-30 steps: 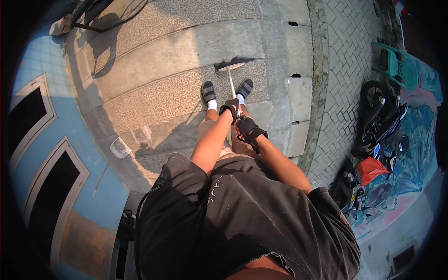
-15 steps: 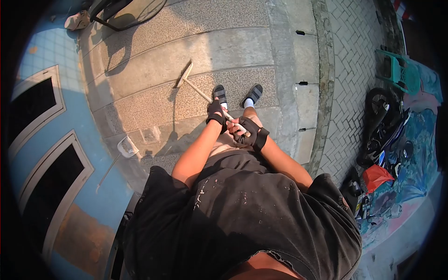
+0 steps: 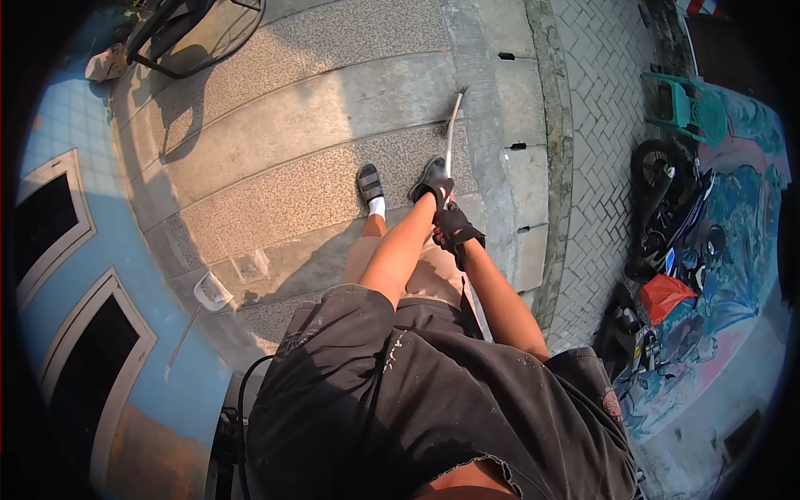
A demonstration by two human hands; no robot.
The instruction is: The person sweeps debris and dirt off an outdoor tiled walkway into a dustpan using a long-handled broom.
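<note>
Left hand (image 3: 437,188) and right hand (image 3: 454,227), both gloved, clench broom handle (image 3: 450,133); likely light, stiff, best gripped near top end.

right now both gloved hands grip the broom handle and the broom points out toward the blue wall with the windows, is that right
Not quite. Both gloved hands, the left hand and the right hand, do grip the broom handle, but the head view shows the broom pointing out toward the drain edge and brick paving, on the side away from the blue wall.
</note>
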